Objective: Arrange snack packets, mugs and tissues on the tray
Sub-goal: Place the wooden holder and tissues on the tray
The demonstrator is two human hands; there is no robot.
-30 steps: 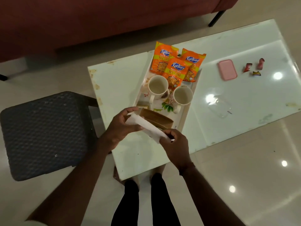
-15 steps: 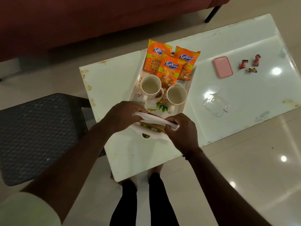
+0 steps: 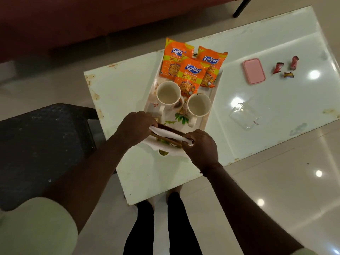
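— White folded paper tissue [image 3: 170, 134], where is it?
— Stretched between both hands, right over the brown wooden holder [image 3: 166, 139] at the near end of the white floral tray [image 3: 214, 92] on the glossy white worktop [image 3: 128, 85]
— And each grip?
— The left hand [image 3: 135, 127] pinches one end and the right hand [image 3: 200, 146] the other; both grips are closed on the tissue
— The rest?
— Two cream mugs [image 3: 168, 92] stand upright mid-tray, and three orange snack packets [image 3: 190, 74] overlap at the far end

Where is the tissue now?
In the head view, the tissue is held between the left hand and right hand, just over the brown holder at the tray's near end.
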